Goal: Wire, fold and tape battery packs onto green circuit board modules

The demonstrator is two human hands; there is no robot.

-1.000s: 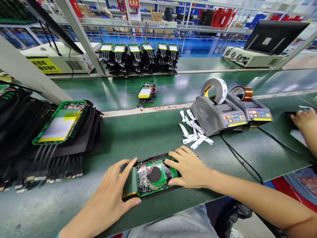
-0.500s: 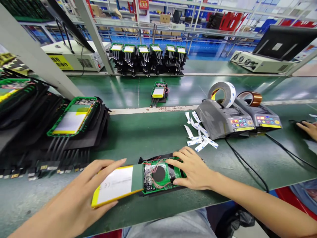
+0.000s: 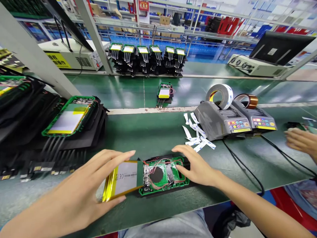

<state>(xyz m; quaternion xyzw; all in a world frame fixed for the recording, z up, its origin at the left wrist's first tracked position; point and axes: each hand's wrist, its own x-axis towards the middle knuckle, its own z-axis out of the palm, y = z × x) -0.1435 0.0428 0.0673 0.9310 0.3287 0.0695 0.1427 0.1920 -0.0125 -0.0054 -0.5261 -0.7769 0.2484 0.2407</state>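
My left hand [image 3: 86,188] grips a flat pouch battery [image 3: 126,178] with a grey-white face and yellow tape along its edge, fingers on the far side and thumb on the near side. The battery's right end meets the left end of an open device casing [image 3: 160,175]. Inside the casing are a green circuit board, a round black pad and thin reddish wires. Over the casing's right end is my right hand [image 3: 195,165], thumb and forefinger spread apart above the board. Its other fingers are hidden, and contact with the casing is unclear.
White tape strips [image 3: 198,135] lie beside two tape dispensers [image 3: 223,122] with cables. A stack of similar devices [image 3: 69,115] stands at left, more stacked devices [image 3: 148,59] at the back. A single device [image 3: 164,92] sits mid-bench. Another person's hand [image 3: 302,142] is at far right.
My left hand has tilted the battery and shifted it rightward, showing more of its yellow edge. My right hand's fingers have drawn back from the board. The other person's hand has moved left.
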